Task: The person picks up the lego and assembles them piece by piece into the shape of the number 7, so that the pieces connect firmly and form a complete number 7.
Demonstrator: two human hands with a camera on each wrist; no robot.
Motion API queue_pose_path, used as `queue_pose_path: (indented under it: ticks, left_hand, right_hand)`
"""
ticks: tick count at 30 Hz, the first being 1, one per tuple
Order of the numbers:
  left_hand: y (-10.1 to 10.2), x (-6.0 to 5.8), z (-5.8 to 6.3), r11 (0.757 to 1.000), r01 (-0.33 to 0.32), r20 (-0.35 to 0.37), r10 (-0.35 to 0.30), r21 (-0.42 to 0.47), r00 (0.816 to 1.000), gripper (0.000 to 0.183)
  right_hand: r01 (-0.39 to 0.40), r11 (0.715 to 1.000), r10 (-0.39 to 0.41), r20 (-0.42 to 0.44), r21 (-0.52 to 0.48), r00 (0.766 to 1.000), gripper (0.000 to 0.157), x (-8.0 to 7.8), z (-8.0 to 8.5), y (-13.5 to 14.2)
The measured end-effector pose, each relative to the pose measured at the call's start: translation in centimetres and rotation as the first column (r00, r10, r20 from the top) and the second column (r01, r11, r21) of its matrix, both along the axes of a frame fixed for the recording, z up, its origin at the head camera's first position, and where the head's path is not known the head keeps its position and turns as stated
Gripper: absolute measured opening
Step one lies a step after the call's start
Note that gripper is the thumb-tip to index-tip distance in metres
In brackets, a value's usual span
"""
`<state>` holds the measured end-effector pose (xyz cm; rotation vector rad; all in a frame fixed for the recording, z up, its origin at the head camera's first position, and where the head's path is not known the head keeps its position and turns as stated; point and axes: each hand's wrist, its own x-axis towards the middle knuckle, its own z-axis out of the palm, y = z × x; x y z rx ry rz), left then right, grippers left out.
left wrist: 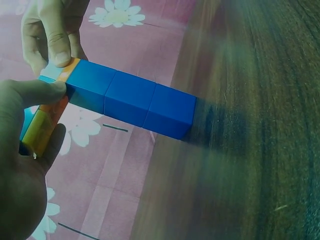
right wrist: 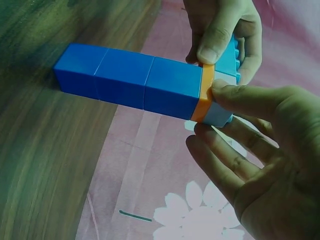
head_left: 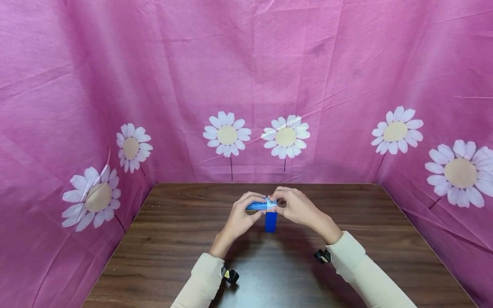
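A column of three dark blue bricks stands upright on the table. A thin orange piece caps it, and in the left wrist view a yellow piece continues sideways from that layer. On top lie a pale blue brick over the column and a longer blue studded brick reaching out to the left. My left hand holds the longer brick between thumb and fingers. With thumb and fingertips my right hand pinches the pale blue brick. Fingers partly hide the upper layers.
The brown wood-grain table has its far edge just beyond the hands. A pink curtain with white daisies surrounds it at the back and both sides. Black wrist cameras hang below the pale sleeves.
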<state>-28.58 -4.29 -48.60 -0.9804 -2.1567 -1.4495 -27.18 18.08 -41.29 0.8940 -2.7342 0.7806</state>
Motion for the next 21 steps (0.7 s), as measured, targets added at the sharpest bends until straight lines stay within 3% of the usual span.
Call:
queue_pose_path:
  ticks: [11, 21]
  left_hand:
    - [-0.01, 0.28, 0.2, 0.999, -0.008, 0.028, 0.009, -0.033, 1.0, 0.031]
    - [0.24, 0.63, 0.55, 0.999, -0.01, 0.0, 0.01, -0.052, 1.0, 0.032]
  right_hand:
    - [0.032, 0.999, -0.032, 0.002, 0.017, 0.999, 0.022, 0.29, 0.14, -0.19]
    - [0.04, 0.998, -0.038, -0.042, 0.051, 0.998, 0.02, 0.37, 0.18, -0.15]
